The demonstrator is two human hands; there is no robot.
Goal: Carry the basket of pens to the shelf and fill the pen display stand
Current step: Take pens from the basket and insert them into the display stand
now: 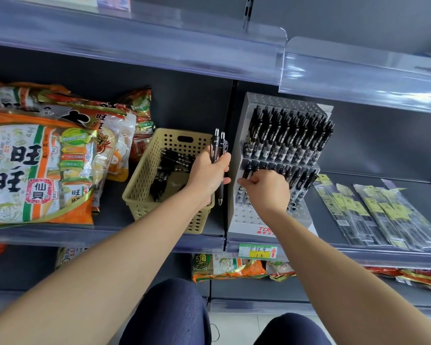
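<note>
While left hand (209,174) grips two pens (219,145), right hand (268,191) pinches a pen (246,171) at stand (244,216); basket (143,175), shelf (159,241) front, holds spares (164,175).

head camera, close, angled down at shelf (159,239) front.

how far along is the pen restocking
Done: basket on the shelf, stand mostly stocked up top. In hand: the left hand grips spare pens; the right hand pinches a pen at the middle row. Left: the front holes are empty, and loose pens lie in the basket.
</note>
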